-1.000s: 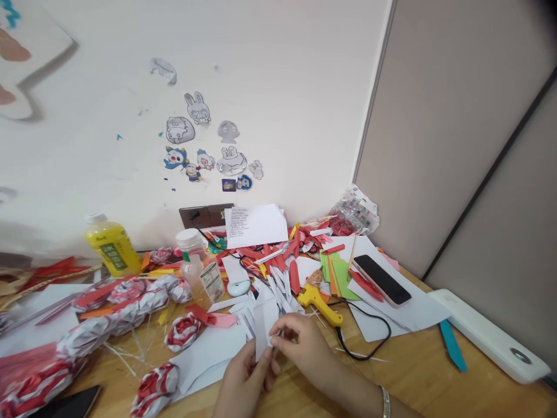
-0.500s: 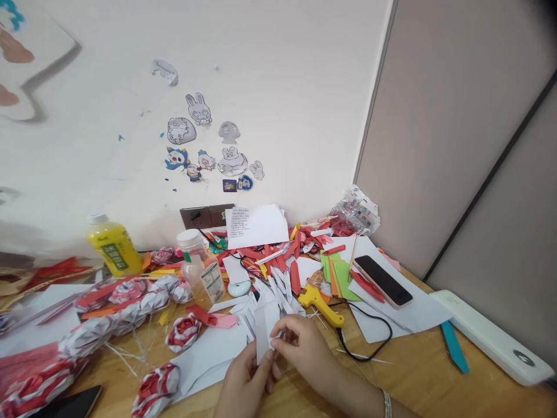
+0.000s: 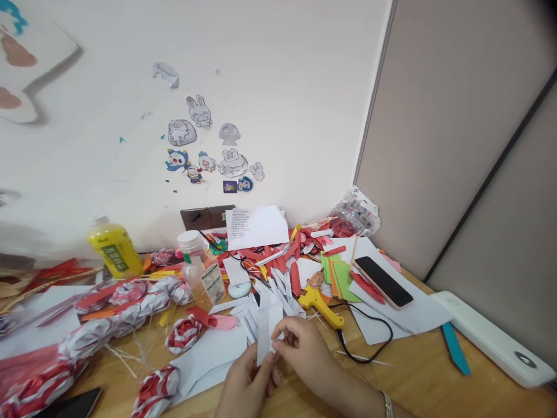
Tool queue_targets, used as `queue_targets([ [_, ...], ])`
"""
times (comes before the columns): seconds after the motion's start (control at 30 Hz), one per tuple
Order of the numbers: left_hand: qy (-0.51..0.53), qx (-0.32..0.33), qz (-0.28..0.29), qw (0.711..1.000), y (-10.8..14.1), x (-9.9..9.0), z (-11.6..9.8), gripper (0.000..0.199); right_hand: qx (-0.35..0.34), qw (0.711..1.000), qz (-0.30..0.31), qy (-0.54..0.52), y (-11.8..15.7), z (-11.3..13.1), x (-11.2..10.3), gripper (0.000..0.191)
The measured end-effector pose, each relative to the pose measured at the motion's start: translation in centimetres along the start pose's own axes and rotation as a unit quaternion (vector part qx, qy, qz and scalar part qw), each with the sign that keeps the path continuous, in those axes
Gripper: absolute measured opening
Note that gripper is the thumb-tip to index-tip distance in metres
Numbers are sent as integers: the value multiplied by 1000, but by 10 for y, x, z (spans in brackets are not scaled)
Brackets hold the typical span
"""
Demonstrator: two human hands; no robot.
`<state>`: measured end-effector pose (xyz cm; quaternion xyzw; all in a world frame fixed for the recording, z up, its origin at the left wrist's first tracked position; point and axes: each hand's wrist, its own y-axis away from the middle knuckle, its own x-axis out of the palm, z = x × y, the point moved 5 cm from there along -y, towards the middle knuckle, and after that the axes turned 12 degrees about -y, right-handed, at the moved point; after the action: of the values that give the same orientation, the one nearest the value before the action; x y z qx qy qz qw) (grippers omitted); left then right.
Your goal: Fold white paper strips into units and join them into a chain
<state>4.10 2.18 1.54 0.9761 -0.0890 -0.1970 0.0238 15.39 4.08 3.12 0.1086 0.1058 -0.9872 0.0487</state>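
Observation:
A folded strip of white paper (image 3: 264, 331) stands upright between my hands at the bottom centre. My left hand (image 3: 250, 377) grips its lower end, with the thumb in front and the fingers behind. My right hand (image 3: 300, 348) is closed in a pinch at the strip's right edge, thumb and forefinger together on the paper. Just beyond lies a pile of white paper strips (image 3: 248, 316). To the right of the pile is a yellow glue gun (image 3: 324, 307) with a black cord.
Red and white paper rosettes (image 3: 154, 389) lie at left near a clear jar (image 3: 202, 273) and a yellow bottle (image 3: 115, 247). At right are a phone (image 3: 383, 281), a teal strip (image 3: 455, 348) and a long white device (image 3: 491, 339).
Both hands keep their hold on the white strip and have barely moved. The view has shifted very slightly.

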Motion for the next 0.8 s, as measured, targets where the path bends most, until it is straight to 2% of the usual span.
queue_targets([
  [0.23,29,-4,0,1000,0,2,6,23,-3,1000,-4,-11,0,1,-1,11],
  [0.5,89,-30,-48,994,-1,-2,9,23,-22,999,19,-44,-1,-1,1,12],
  [0.7,79,-27,-55,995,-1,-3,9,22,-41,999,9,14,0,-7,1,13],
  [0.8,13,-17,-74,997,0,-7,8,19,-115,987,-36,110,3,7,-8,13],
])
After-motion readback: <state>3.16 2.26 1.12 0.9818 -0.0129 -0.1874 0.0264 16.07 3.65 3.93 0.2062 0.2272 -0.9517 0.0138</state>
